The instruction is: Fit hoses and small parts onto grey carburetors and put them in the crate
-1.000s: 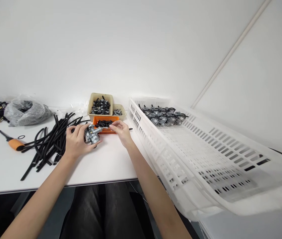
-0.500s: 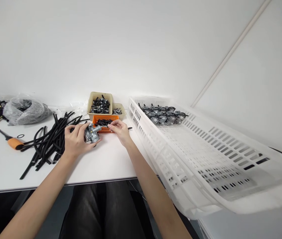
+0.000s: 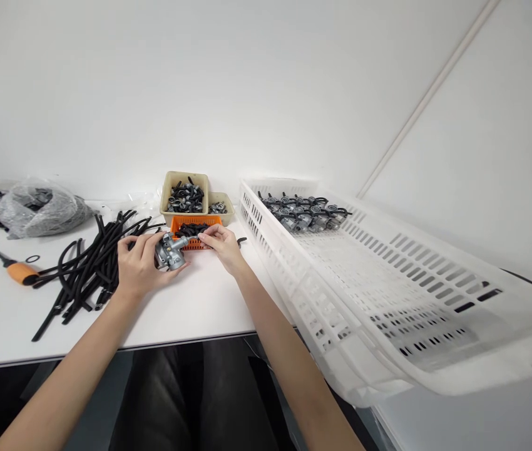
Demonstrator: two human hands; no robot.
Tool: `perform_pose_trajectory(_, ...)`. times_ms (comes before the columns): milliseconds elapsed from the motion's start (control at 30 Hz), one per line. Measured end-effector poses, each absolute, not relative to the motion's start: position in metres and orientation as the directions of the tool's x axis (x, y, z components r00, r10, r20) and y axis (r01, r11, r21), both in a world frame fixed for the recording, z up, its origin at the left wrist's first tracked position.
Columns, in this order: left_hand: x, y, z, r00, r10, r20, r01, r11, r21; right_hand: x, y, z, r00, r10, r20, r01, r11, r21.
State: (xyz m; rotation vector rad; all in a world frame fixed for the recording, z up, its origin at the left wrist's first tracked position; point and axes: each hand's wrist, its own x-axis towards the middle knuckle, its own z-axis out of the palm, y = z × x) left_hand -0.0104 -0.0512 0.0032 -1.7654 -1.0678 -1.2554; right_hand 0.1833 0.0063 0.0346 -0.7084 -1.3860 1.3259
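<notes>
My left hand (image 3: 140,266) grips a silver metal carburetor (image 3: 171,252), holding it just above the table with its pipe stub toward the right. At the end of that stub, the thumb and forefinger of my right hand (image 3: 223,245) are pinched together. What lies between them is too small to make out. Just behind both hands stands an orange basket (image 3: 219,220) holding short black pieces. Long black rubber hoses (image 3: 92,269) lie in a loose heap left of my left hand.
Two beige bins (image 3: 165,207) with small parts stand at the back. A long white crate (image 3: 294,288) on the right holds several carburetors (image 3: 306,213) at its far end. Leftward are an orange-handled tool (image 3: 22,274), a black ring (image 3: 32,259) and a plastic bag (image 3: 45,216) of parts.
The view has shifted slightly. The carburetor has turned a little in my left hand, and my right fingertips have come slightly nearer its stub.
</notes>
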Motion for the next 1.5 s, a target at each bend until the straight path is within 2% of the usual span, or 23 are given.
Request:
perform_pose_trajectory(733,-0.011,-0.05,0.0,0.156,0.26,0.953,0.898,-0.44,-0.027,0.178,0.004,0.03,-0.273,0.919,0.283,-0.3,0.198,-0.933)
perform_pose_trajectory(1133,-0.006,-0.054,0.004,0.216,0.253,0.943,0.882,-0.464,-0.077,0.177,-0.003,0.035,-0.362,0.893,0.267,-0.246,0.184,-0.951)
perform_pose_trajectory(1267,-0.008,-0.053,0.005,0.214,0.232,0.949,0.887,-0.453,-0.089,0.177,-0.001,0.036,-0.337,0.906,0.256,-0.273,0.166,-0.947)
perform_pose_trajectory(1367,-0.009,-0.053,0.006,0.205,0.231,0.951,0.896,-0.436,-0.087,0.176,0.001,0.034,-0.319,0.92,0.228,-0.212,0.165,-0.963)
perform_pose_trajectory(1500,-0.009,-0.054,0.007,0.217,0.215,0.952,0.882,-0.46,-0.097,0.173,0.004,0.028,-0.326,0.901,0.288,-0.071,0.28,-0.957)
